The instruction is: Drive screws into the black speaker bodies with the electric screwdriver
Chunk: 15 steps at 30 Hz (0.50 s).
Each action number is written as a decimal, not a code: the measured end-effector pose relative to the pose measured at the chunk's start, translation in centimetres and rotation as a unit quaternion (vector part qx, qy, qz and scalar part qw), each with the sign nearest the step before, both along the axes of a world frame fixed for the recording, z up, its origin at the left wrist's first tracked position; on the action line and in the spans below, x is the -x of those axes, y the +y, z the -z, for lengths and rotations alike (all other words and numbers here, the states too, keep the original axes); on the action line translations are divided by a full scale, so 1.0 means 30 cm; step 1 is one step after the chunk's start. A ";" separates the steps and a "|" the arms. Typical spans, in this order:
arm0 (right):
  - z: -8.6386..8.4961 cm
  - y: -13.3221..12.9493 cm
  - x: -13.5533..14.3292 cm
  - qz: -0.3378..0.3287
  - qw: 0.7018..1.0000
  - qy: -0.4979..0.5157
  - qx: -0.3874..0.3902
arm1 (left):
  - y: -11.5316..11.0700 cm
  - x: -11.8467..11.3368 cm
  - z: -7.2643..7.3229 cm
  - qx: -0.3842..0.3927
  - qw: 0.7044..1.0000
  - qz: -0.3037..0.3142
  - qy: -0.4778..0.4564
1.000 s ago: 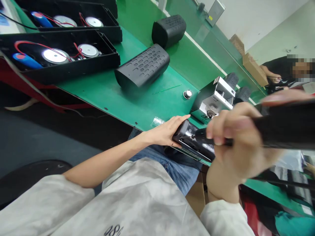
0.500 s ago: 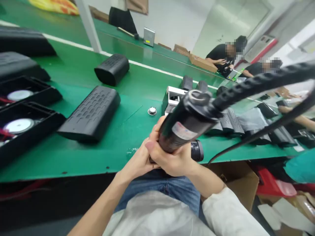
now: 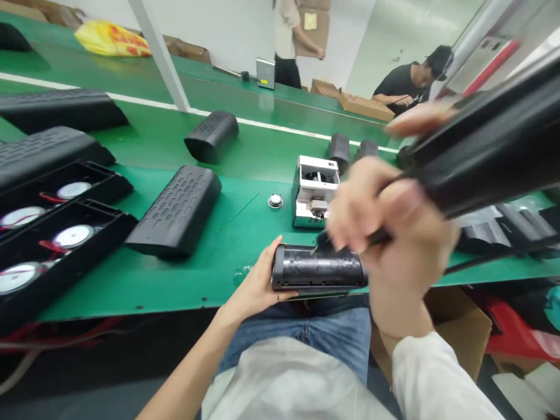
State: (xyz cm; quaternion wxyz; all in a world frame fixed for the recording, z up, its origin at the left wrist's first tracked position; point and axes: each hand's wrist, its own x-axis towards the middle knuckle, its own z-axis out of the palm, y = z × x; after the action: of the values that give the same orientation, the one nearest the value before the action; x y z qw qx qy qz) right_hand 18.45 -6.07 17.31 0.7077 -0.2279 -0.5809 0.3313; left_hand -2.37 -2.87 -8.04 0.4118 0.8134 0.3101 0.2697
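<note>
My left hand [image 3: 257, 281] grips the left end of a black speaker [image 3: 321, 271] with a perforated grille, lying lengthwise at the bench's front edge. My right hand [image 3: 402, 239], smeared by motion, is closed around a large black electric screwdriver [image 3: 490, 134]. The screwdriver slants down to the left, and its thin bit ends over the upper side of the grille; whether it touches, I cannot tell. Behind the speaker stands a white-and-black box-shaped fixture [image 3: 315, 192]. A small round metal speaker driver [image 3: 275, 201] lies just left of that fixture.
Black dimpled housings [image 3: 179, 210] lie on the green bench [image 3: 236, 227]. At left, open black housings [image 3: 109, 233] hold round white-backed drivers and red wires. A grey post [image 3: 160, 58] rises behind. Two people are across the bench. A cardboard box [image 3: 464, 326] sits below right.
My right hand and the screwdriver have moved up and right, away from my left hand. The speaker, mostly hidden before, now shows its grille. A standing person has appeared at the back.
</note>
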 end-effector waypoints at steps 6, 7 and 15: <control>0.041 0.264 -0.229 0.220 0.973 -0.030 -0.068 | -0.001 -0.001 -0.007 0.027 1.000 -0.011 0.000; 0.069 0.305 -0.250 0.233 0.970 -0.036 -0.052 | -0.001 -0.001 -0.008 0.028 1.000 -0.010 0.001; 0.195 0.424 -0.262 0.255 0.963 -0.083 -0.030 | -0.005 0.006 -0.012 0.036 0.999 -0.007 0.004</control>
State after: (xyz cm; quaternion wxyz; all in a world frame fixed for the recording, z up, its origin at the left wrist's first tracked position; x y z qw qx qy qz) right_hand 26.31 6.65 11.46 0.7247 -0.3734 -0.5701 0.1020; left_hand -2.54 -3.03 -7.69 0.4378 0.7970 0.3266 0.2577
